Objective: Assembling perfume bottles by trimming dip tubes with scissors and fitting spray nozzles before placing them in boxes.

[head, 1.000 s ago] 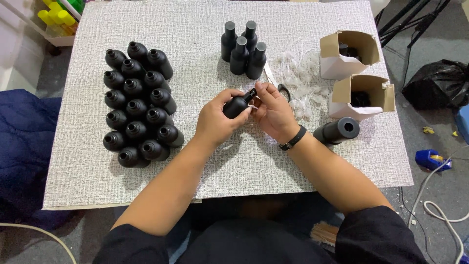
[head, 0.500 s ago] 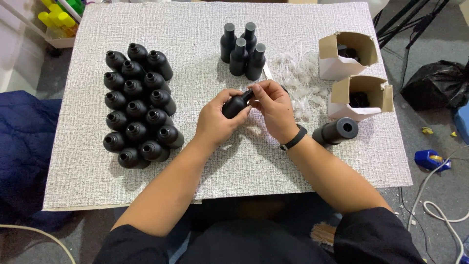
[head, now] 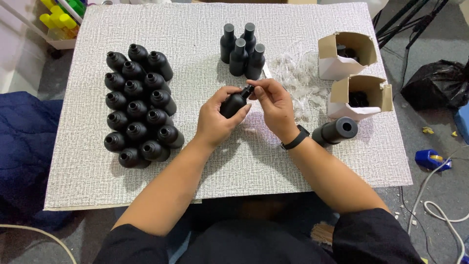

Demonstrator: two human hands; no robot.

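Head view, from the left edge: a blue cloth (head: 24, 146) lies on the floor beside the table, and yellow and green bottles (head: 58, 17) sit in a white tray at the top corner. On the textured mat (head: 97, 181) stands a tight cluster of open black bottles (head: 139, 112), uncapped and packed touching one another.

Near the mat's middle the left hand (head: 215, 120) is wrapped around a black bottle (head: 233, 103), fingers curled about its body, holding it tilted with the neck pointing up and to the right, lifted off the mat. Just beside it, the right hand (head: 274, 108) pinches the small black cap (head: 248, 90) at the bottle's neck between thumb and fingertips — whether the cap is fully seated cannot be told. A black band (head: 295, 139) circles the right wrist.

Behind the hands stand four capped bottles (head: 242, 51), upright and close together. To their right lies a heap of clear plastic pieces (head: 300, 73). Further right, two open cardboard boxes (head: 344, 56) hold dark parts, and a black cylinder (head: 337, 131) lies on its side just below the nearer box — near the right forearm. Off the mat, a black bag (head: 432, 85) rests on the floor.
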